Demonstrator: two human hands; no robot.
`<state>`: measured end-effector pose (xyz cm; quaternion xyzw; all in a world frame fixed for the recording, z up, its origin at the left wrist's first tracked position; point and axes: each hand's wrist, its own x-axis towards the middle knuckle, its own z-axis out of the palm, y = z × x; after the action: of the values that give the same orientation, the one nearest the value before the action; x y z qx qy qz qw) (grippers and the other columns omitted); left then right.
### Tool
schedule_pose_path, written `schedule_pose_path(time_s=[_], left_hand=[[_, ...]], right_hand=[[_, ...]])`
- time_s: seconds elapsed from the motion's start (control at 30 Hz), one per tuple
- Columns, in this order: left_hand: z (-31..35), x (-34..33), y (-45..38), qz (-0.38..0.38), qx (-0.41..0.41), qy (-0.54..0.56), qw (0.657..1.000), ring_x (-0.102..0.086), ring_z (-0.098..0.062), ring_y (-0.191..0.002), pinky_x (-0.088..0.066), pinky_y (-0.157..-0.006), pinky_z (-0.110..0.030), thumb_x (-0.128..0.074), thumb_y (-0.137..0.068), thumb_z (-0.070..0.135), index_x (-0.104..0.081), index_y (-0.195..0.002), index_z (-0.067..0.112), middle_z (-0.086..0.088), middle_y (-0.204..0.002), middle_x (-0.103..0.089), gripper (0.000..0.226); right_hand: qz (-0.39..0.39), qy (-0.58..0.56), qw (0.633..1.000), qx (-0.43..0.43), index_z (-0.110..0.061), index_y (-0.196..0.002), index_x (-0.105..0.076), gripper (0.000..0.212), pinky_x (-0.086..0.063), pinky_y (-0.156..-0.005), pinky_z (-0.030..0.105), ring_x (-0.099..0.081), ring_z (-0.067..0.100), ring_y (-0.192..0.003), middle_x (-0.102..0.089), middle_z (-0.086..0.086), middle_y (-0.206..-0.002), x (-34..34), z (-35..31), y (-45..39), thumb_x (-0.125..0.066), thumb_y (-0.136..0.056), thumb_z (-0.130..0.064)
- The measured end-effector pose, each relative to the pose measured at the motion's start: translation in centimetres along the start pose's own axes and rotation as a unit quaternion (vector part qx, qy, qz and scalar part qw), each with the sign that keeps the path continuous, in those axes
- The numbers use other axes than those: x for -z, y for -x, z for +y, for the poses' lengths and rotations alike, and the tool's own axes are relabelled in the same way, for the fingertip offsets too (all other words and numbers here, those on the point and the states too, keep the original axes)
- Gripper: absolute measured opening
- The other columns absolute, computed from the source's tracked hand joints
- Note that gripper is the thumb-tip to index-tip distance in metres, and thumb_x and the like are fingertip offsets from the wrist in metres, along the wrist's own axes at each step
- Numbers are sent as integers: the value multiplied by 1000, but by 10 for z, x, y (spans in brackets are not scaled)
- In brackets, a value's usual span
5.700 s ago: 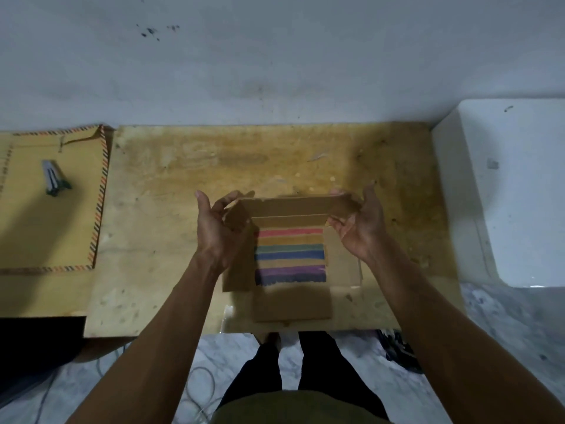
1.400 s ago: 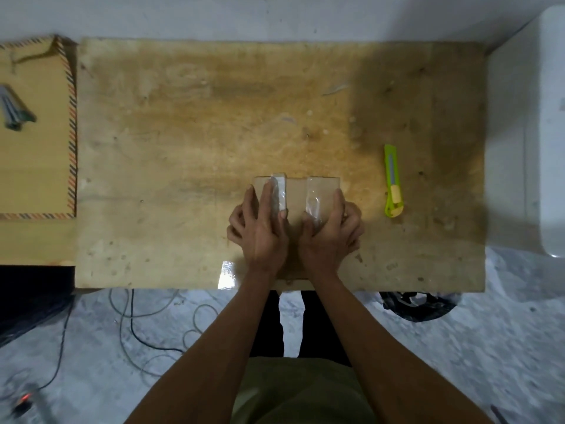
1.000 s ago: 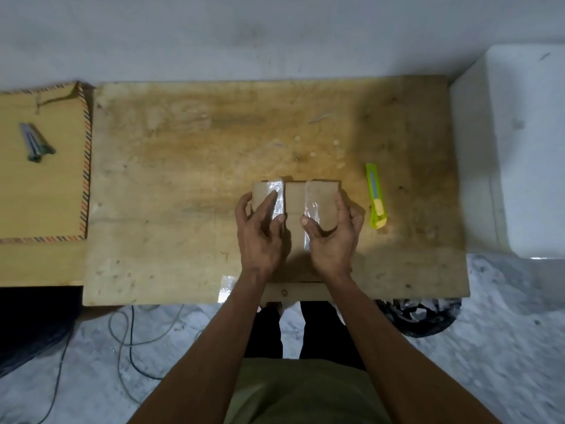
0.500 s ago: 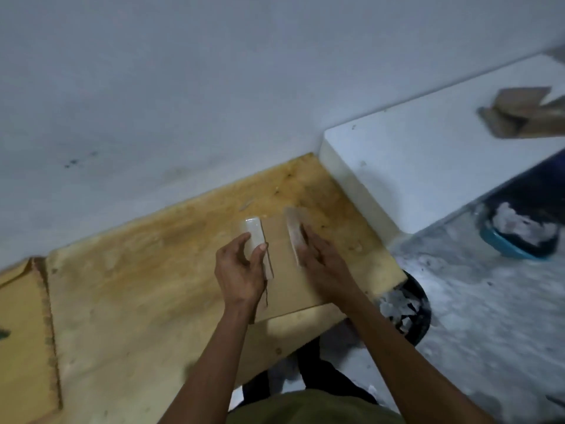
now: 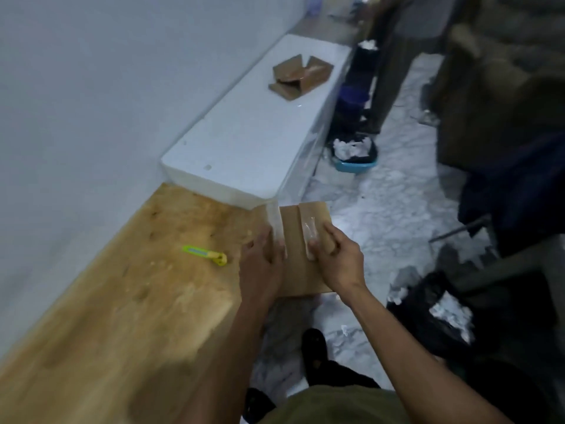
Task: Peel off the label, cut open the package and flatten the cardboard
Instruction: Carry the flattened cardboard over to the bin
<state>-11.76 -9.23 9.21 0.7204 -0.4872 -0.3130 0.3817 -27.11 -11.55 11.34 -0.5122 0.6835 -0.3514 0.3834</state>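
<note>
Both hands are gripping the flattened cardboard (image 5: 293,255), which is hanging past the right end of the wooden worktop (image 5: 137,286), over the pale floor (image 5: 382,209). The left hand (image 5: 260,264) is lying along the cardboard's left side, fingers fairly straight and close together, touching a strip of clear tape (image 5: 276,221). The right hand (image 5: 339,261) is curling narrowly around the right side, thumb pressing near a second tape strip (image 5: 310,234). How the undersides of the fingers are sitting cannot be told.

Just beside the left hand, the worktop's corner is ending, and the cardboard's near edge is standing clear of it. A green utility knife (image 5: 204,254) is lying on the worktop to the left of the hands, apart from them, with bare wood all around it. Beyond the cardboard, a white block (image 5: 244,142) is butting against the worktop's far end along the wall. On its far part, another opened cardboard piece (image 5: 301,78) is resting. To the right, bins of white scraps (image 5: 354,151) are sitting on the floor.

Compared with half a second ago, the view is swinging further right, and the cardboard is now leaving the worktop surface where it was lying flat.
</note>
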Motion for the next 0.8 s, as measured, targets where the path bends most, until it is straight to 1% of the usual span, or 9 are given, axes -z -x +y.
schedule_pose_path(time_s=[0.07, 0.13, 0.27, 0.4, 0.47, 0.53, 0.67, 0.73, 0.8], left_hand=[[9, -17, -3, -29, -10, -33, 999, -57, -30, -119, -43, -97, -32, -48, -97, 47, -46, -148, 31, -13, -132, -62, 53], [17, -32, -6, -51, -23, -49, 997, -56, -30, -118, -39, -94, -28, -50, -100, 41, -43, -149, 31, -14, -134, -60, 51], [23, -64, -6, -93, -41, -54, 993, -57, -32, -116, -34, -87, -21, -56, -99, 34, -45, -149, 24, -19, -132, -57, 52], [22, -100, -4, -138, -18, -78, 987, -55, -34, -117, -29, -82, -19, -61, -96, 28, -50, -145, 15, -20, -128, -62, 52], [22, -116, -11, -161, 7, -103, 982, -52, -33, -123, -32, -91, -25, -58, -96, 27, -49, -143, 12, -16, -135, -59, 50], [21, -130, -21, -176, 30, -122, 976, -52, -31, -125, -37, -98, -31, -55, -95, 28, -49, -140, 11, -10, -138, -57, 48], [19, -167, -50, -165, 92, -131, 973, -64, -32, -106, -43, -80, -29, -59, -92, 24, -56, -133, 13, -12, -119, -67, 42], [20, -191, -63, -159, 126, -134, 970, -64, -34, -109, -49, -87, -34, -62, -93, 24, -55, -138, 13, -16, -123, -67, 46], [19, -215, -76, -177, 144, -161, 960, -60, -32, -119, -46, -96, -36, -58, -97, 29, -51, -143, 15, -15, -135, -61, 49]], right_hand=[[20, 32, 999, 2, -29, -140, -52, 59, -47, -104, 35, -60, 16, -117, -61, -1, -136, 17, 5, -3, -68, -87, -46], [25, 89, 996, 3, -31, -145, -44, 59, -44, -102, 31, -59, 21, -114, -58, 2, -136, 32, 11, -5, -57, -92, -53], [8, 184, 982, -37, -37, -150, -30, 58, -41, -97, 42, -50, 27, -126, -46, 2, -144, 54, 32, -6, -36, -97, -59], [56, 133, 985, -97, -27, -140, -45, 57, -43, -83, 33, -58, 26, -114, -60, 5, -121, 66, 63, -14, -52, -92, -56], [52, 112, 985, -119, -23, -136, -53, 54, -44, -84, 28, -60, 23, -111, -65, 3, -115, 68, 75, -30, -59, -90, -51], [23, 98, 986, -134, -22, -137, -55, 52, -45, -91, 28, -60, 21, -115, -65, 4, -124, 70, 86, -50, -59, -91, -45], [-64, 97, 985, -125, -22, -143, -49, 50, -43, -99, 31, -54, 23, -123, -55, 6, -139, 75, 113, -104, -53, -96, -41], [-94, 120, 980, -128, -22, -144, -47, 51, -41, -102, 32, -51, 24, -128, -51, 5, -144, 79, 130, -132, -51, -97, -43], [-118, 136, 974, -136, -21, -144, -46, 52, -41, -102, 33, -51, 25, -128, -52, 6, -144, 82, 146, -158, -50, -98, -44]])
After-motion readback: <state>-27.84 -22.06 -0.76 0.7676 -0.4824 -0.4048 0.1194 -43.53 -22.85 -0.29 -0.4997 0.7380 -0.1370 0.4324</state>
